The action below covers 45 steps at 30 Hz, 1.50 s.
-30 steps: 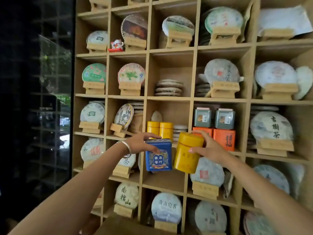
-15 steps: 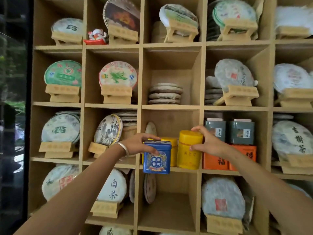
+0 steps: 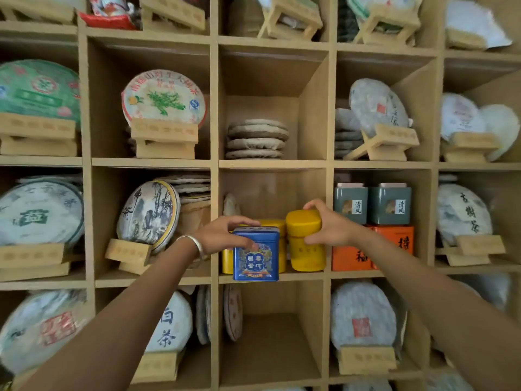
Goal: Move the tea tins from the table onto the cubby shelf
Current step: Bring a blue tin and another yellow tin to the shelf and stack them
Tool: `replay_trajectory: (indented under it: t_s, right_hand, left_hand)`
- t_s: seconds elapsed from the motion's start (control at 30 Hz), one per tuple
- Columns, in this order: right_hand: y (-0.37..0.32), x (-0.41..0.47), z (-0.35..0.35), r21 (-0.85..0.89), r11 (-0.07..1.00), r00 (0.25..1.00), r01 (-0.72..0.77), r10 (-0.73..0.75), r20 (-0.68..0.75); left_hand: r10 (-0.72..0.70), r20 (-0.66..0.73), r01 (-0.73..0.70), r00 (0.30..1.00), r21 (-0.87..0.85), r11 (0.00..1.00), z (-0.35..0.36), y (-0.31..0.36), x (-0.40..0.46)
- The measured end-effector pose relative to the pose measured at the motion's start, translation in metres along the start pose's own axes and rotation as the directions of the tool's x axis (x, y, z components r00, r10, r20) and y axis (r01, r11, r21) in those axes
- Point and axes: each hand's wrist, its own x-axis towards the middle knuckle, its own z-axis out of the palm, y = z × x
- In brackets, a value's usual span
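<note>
Tea tins are held upright at the near lip of the middle cubby [image 3: 272,276], the blue tin [image 3: 255,253] gripped by the left hand [image 3: 222,235], the yellow tin [image 3: 306,241] by the right hand [image 3: 332,225], both to be pushed farther in.

2 bare forearms, no sleeves; silver bangle [image 3: 197,245] on left wrist.
</note>
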Motion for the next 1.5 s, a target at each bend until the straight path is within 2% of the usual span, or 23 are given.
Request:
replay_trajectory:
  t_s: [0.23,0.5,0.83,1.17,1.23,1.3,1.37,1.5]
  right_hand:
    - [0.004,0.006,0.012,0.008,1.0,1.0,-0.022,0.022,0.0]
    - [0.008,0.0,0.024,0.062,0.998,0.999,-0.021,0.024,-0.049]
    - [0.015,-0.007,0.034,0.101,0.994,0.995,0.041,-0.031,-0.099]
    - [0.026,-0.012,0.039,-0.117,0.988,0.98,0.1,-0.118,-0.162]
    - [0.025,-0.014,0.038,-0.219,0.97,0.968,0.108,-0.153,-0.201]
    - [0.024,-0.015,0.033,-0.392,0.912,0.941,0.125,-0.234,-0.244]
    - [0.023,-0.015,0.025,-0.5,0.855,0.933,0.136,-0.28,-0.224]
    - [0.021,-0.016,0.016,-0.481,0.865,0.961,0.143,-0.237,-0.141]
  left_hand:
    - [-0.002,0.028,0.002,1.0,-0.01,1.0,0.004,-0.005,0.005]
    - [-0.042,0.142,0.043,0.989,-0.004,0.999,0.023,-0.007,0.013]
    - [-0.081,0.193,0.094,0.978,-0.06,0.994,0.045,-0.009,0.026]
    - [-0.081,0.228,0.099,0.97,-0.066,0.993,0.05,-0.012,0.029]
    - [-0.077,0.234,0.096,0.969,-0.069,0.993,0.05,-0.013,0.029]
    - [-0.076,0.229,0.097,0.97,-0.08,0.992,0.051,-0.013,0.028]
    - [-0.073,0.228,0.099,0.971,-0.104,0.99,0.053,-0.012,0.029]
    - [-0.065,0.231,0.095,0.971,-0.124,0.988,0.06,-0.011,0.033]
